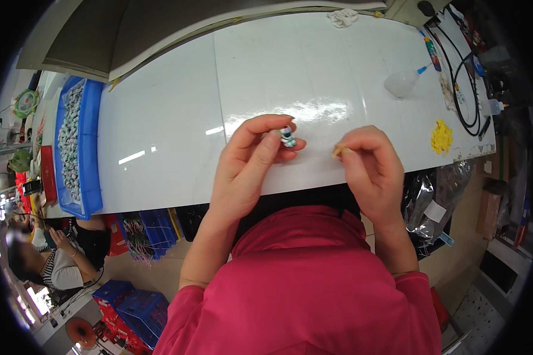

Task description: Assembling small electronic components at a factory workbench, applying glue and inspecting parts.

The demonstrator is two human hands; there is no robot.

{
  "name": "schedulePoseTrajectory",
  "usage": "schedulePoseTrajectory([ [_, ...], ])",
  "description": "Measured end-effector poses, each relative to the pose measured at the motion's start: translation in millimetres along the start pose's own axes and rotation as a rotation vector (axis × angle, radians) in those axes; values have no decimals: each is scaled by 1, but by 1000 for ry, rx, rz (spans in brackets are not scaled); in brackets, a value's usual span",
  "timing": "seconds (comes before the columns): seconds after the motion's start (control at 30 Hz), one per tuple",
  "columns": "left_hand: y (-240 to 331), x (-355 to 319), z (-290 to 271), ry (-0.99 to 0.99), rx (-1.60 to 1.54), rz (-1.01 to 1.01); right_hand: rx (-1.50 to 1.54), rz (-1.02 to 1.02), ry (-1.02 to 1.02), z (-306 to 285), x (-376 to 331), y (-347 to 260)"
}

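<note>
Here, left hand holds figurine; tube lettering seems unreadable.

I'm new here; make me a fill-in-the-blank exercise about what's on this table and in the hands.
1. The small white-and-teal figurine is held in the person's ____.
2. The hand nearer the squeeze bottle is the person's ____.
3. The long tray full of small pieces is coloured ____.
4. The loose pile near the right end of the table is coloured ____.

Missing words: left hand; right hand; blue; yellow.
</note>
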State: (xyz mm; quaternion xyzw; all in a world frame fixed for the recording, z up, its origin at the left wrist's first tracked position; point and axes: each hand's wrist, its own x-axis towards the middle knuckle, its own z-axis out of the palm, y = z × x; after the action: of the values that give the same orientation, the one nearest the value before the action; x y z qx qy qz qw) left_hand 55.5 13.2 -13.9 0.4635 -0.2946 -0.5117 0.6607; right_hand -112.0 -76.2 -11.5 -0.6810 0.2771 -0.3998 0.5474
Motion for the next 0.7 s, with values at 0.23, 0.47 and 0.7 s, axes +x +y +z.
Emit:
schedulePoseTrajectory([
  [0.23, 5, -15, -17, 140, -29, 4, -755, -138, 338, -103, -8, -8],
  [0.47, -13, 0, -20, 14, -21, 40, -1207, -139, 460, -171, -8, -4],
  [0.7, -29, 0, -34, 4, -23, 96, -1134, -97, 360, -148, -24, 22],
])
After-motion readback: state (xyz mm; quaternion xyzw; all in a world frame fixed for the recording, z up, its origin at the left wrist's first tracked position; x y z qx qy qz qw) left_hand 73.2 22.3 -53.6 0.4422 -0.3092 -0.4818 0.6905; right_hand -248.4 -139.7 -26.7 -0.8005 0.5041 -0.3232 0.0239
